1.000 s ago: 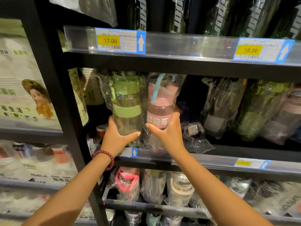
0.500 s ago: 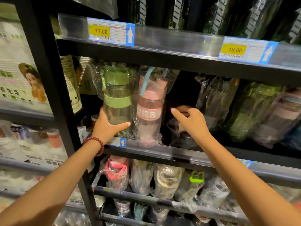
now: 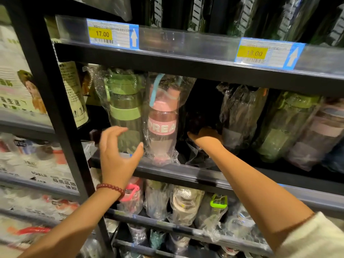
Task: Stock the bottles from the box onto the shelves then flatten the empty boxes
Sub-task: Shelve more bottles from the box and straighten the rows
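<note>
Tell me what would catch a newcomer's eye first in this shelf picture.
Probably the pink bottle in clear wrap, standing upright on the middle shelf beside a green bottle. The left hand hovers open in front of the green bottle, while the right hand reaches into the dark gap right of the pink one. Above, the yellow 17.00 price tag stands out on the shelf edge.

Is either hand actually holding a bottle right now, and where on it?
Left hand holds nothing, fingers spread just off the green bottle. Right hand reaches into the dark gap; any hold there cannot be told.
</note>
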`<move>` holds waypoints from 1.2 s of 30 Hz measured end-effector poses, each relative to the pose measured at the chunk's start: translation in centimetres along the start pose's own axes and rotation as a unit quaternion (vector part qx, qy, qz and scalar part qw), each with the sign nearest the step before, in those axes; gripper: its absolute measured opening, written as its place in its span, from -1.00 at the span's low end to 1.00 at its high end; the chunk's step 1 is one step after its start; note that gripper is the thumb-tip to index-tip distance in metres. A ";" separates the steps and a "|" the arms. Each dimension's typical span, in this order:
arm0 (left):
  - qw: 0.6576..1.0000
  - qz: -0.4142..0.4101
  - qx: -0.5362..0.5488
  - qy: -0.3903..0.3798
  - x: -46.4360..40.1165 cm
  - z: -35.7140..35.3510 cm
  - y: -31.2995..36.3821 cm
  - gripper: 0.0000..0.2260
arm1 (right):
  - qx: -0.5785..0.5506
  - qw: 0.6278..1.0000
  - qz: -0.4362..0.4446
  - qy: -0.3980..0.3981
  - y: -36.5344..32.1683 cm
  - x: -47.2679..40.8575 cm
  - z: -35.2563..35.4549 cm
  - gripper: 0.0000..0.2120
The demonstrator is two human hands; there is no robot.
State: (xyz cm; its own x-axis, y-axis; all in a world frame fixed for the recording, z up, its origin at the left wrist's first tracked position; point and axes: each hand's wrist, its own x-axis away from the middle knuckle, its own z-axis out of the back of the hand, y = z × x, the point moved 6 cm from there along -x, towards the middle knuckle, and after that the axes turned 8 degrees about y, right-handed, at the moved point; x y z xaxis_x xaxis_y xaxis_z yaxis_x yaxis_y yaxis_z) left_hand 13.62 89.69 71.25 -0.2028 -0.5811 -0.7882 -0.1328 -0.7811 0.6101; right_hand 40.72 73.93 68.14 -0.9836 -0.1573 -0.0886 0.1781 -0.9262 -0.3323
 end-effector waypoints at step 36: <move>0.943 -0.171 -0.173 -0.228 5.8 -7.9 1.6 -0.80 | -0.367 0.922 -0.056 -0.113 6.3 6.9 5.0 -0.63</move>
State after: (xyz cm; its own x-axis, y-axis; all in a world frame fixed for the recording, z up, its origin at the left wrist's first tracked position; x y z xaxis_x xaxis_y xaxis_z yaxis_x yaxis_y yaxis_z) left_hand 19.93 83.26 66.98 -0.6114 -0.1852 -0.7694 0.0426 -0.9785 0.2016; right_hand 34.90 65.32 70.11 -0.9635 -0.2181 0.1550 -0.0347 -0.4725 -0.8807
